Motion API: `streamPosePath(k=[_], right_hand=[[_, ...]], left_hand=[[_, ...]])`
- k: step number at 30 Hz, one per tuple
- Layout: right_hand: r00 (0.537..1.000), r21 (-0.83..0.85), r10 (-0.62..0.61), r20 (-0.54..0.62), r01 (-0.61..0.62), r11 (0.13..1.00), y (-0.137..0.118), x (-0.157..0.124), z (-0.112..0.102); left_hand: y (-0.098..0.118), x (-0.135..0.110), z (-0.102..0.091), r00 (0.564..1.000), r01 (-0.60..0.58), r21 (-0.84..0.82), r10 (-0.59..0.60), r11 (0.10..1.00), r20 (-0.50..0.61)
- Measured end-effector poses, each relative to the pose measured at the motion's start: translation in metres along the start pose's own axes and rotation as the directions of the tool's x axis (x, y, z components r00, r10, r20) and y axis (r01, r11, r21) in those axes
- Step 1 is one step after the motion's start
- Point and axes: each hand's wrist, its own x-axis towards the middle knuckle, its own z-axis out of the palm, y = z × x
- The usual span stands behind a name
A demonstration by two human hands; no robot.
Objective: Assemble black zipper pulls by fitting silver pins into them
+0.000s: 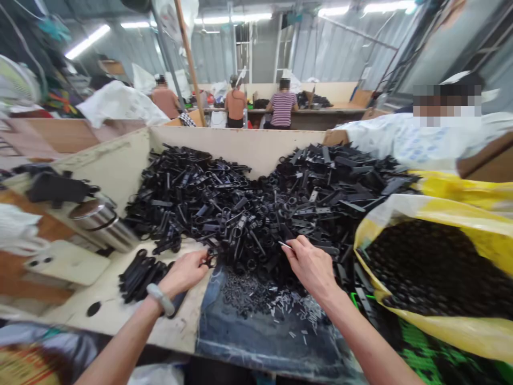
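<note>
L hand [184, 274] pinches black part [209, 261] at pile [240, 214] edge; R hand [310, 266] pinches thin pin [285, 245].

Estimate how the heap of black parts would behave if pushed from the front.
The heap of black parts would likely shift in clumps, since long pieces and rings lie interlocked. Pieces look like thin plastic: probably light, stiff. Its loose slope may spill towards the right hand, pinching a thin pin.

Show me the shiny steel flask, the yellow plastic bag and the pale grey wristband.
shiny steel flask [105, 229]: head view, on its brushed metal side.
yellow plastic bag [491, 243]: head view, on its folded-back wall.
pale grey wristband [160, 298]: head view, on the band's top.
</note>
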Motion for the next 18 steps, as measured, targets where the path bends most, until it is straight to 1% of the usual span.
streamPosePath(k=[2,4,7,8,10,11,12,13,14,15,16,17,18], right_hand=[[1.000,-0.039,-0.002,0.008,0.002,0.999,-0.004,0.001,0.002],[1.000,-0.057,-0.006,0.015,0.007,0.998,-0.004,0.000,0.002],[1.000,-0.045,-0.013,0.008,0.013,0.999,0.002,-0.004,0.000],[1.000,0.000,-0.015,-0.010,0.015,1.000,0.005,-0.006,-0.001],[0.999,0.173,0.013,-0.043,-0.005,0.985,0.008,-0.014,-0.002],[0.998,0.289,0.043,-0.040,-0.030,0.957,0.008,-0.019,-0.003],[0.997,0.407,0.074,-0.019,-0.060,0.911,0.006,-0.026,-0.003],[0.995,0.511,0.095,0.019,-0.091,0.855,0.002,-0.033,-0.002],[0.993,0.598,0.099,0.060,-0.115,0.793,-0.004,-0.042,-0.001],[0.992,0.667,0.086,0.094,-0.127,0.734,-0.012,-0.051,0.000],[0.992,0.719,0.062,0.113,-0.125,0.684,-0.020,-0.060,0.002],[0.992,0.752,0.040,0.121,-0.118,0.648,-0.028,-0.068,0.005],[0.992,0.771,0.019,0.122,-0.107,0.628,-0.036,-0.077,0.007]], left_hand=[[0.002,-0.008,0.000,0.999,0.036,-0.119,-0.031,0.992,0.042],[0.005,-0.017,0.001,0.993,0.084,-0.261,-0.059,0.962,0.105],[0.011,-0.033,0.003,0.980,0.155,-0.487,-0.071,0.860,0.186],[0.013,-0.038,0.004,0.978,0.169,-0.556,-0.071,0.814,0.194],[0.015,-0.049,0.008,0.980,0.177,-0.681,-0.065,0.710,0.187],[0.016,-0.055,0.011,0.982,0.174,-0.727,-0.059,0.665,0.181],[0.017,-0.061,0.015,0.983,0.172,-0.780,-0.049,0.602,0.178],[0.018,-0.067,0.020,0.982,0.180,-0.845,-0.037,0.503,0.188],[0.020,-0.074,0.026,0.978,0.201,-0.911,-0.024,0.361,0.207],[0.024,-0.080,0.032,0.972,0.231,-0.957,-0.003,0.177,0.234],[0.029,-0.087,0.040,0.962,0.271,-0.962,0.025,-0.036,0.271],[0.035,-0.093,0.048,0.950,0.311,-0.926,0.064,-0.213,0.305],[0.043,-0.099,0.057,0.934,0.357,-0.870,0.114,-0.341,0.338]])
